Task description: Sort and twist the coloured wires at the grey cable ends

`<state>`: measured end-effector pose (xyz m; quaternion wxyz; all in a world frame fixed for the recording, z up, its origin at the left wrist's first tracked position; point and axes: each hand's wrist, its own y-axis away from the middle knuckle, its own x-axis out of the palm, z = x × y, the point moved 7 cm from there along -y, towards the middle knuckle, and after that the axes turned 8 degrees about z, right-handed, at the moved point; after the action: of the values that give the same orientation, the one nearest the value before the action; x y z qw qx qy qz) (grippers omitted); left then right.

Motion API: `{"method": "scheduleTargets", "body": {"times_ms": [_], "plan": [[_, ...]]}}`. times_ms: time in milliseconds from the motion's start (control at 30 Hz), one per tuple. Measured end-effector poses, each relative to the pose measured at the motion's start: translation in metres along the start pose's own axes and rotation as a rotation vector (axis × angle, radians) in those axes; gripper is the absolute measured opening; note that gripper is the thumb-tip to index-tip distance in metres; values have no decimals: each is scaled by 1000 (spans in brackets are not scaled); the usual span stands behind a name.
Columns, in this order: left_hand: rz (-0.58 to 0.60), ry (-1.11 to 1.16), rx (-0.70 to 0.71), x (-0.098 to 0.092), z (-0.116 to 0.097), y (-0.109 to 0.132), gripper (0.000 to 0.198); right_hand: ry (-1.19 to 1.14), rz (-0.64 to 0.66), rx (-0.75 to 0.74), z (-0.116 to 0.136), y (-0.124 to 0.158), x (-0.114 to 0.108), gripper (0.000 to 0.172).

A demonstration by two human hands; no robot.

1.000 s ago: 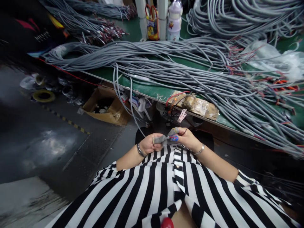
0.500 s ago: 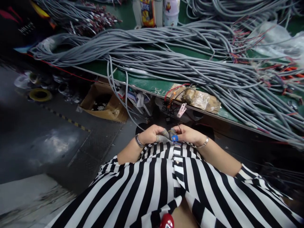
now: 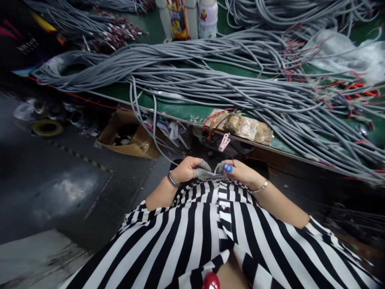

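A grey cable (image 3: 155, 116) hangs off the table edge and runs down to my left hand (image 3: 188, 170). That hand is closed on the cable close to its end, in front of the striped shirt. Grey wrapping covers its thumb and finger tips. My right hand (image 3: 240, 174) is closed in a pinch at thin bluish wires (image 3: 219, 175) coming out of the cable end. A blue cover (image 3: 227, 167) sits on its thumb, and a nearby fingertip is wrapped in grey. A small gap separates the two hands. The exact wire tips are hidden by the right fingers.
Many grey cables (image 3: 186, 78) lie across the green table (image 3: 192, 109). At its front edge are a taped wooden block (image 3: 251, 127) and a pink clip (image 3: 224, 142). Bottles (image 3: 208, 20) stand behind. Below are a cardboard box (image 3: 129, 140) and a yellow coil (image 3: 47, 127).
My hands have moved slightly apart, with the right thumb raised and the thin wires showing between them. The camera view has shifted a little, so the table appears lower and further left.
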<state>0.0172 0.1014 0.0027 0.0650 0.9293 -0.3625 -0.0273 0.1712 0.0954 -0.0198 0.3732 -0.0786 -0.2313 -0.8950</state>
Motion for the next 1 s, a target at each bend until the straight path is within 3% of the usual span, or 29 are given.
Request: {"method": "scheduleTargets", "body": {"times_ms": [100, 167, 300, 367, 433, 600, 667, 833, 900, 1000], "plan": [[31, 6, -11, 6, 0, -5, 31, 96, 9, -7, 6, -4, 18, 48], [47, 41, -25, 8, 1, -6, 32, 60, -51, -27, 9, -7, 18, 46], [87, 104, -62, 10, 3, -2, 32, -94, -346, -66, 5, -3, -16, 45], [41, 149, -47, 5, 3, 2, 33, -180, -476, -107, 3, 3, -37, 46], [-60, 185, 1, -5, -1, 4, 34, -252, -448, -148, 6, 3, -45, 46], [-247, 199, 104, -22, -13, -6, 35, -327, -99, -105, 26, -12, -24, 56], [-296, 211, 124, -26, -15, -14, 36, -306, -122, -143, 35, -18, -21, 54], [-337, 262, 140, -31, -14, -32, 36, -202, -446, -372, 44, -20, -37, 53], [-323, 261, 140, -31, -13, -37, 36, -219, -445, -380, 42, -24, -38, 57], [-303, 265, 140, -29, -11, -42, 36, -334, -324, -304, 38, -34, -33, 60]]}}
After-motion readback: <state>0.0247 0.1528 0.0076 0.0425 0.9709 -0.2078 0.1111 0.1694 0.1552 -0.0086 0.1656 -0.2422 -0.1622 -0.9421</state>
